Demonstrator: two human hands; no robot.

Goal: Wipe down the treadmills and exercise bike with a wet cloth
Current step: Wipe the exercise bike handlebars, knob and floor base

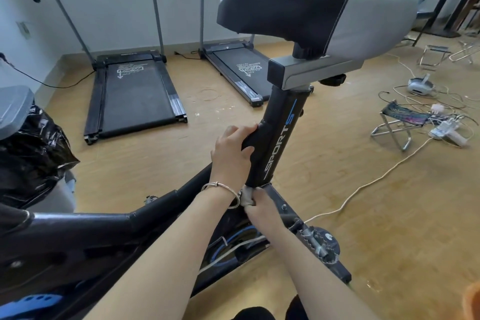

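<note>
The black exercise bike fills the foreground; its seat post (279, 135) reads SPORTS and carries a black and grey saddle (324, 8). My left hand (231, 153), with a silver bracelet on the wrist, grips the lower part of the seat post. Just below it, my right hand (259, 205) holds a bunched white cloth (246, 196) against the frame at the base of the post. Two treadmills stand by the far wall, one at the left (135, 96) and one at the middle (239, 67).
A black plastic bag (31, 153) covers something at the left. Cables, a power strip (446, 130), a folding stool (400, 122) and a white headset (420, 86) lie on the wooden floor at the right. A dark table (446, 2) stands at the far right.
</note>
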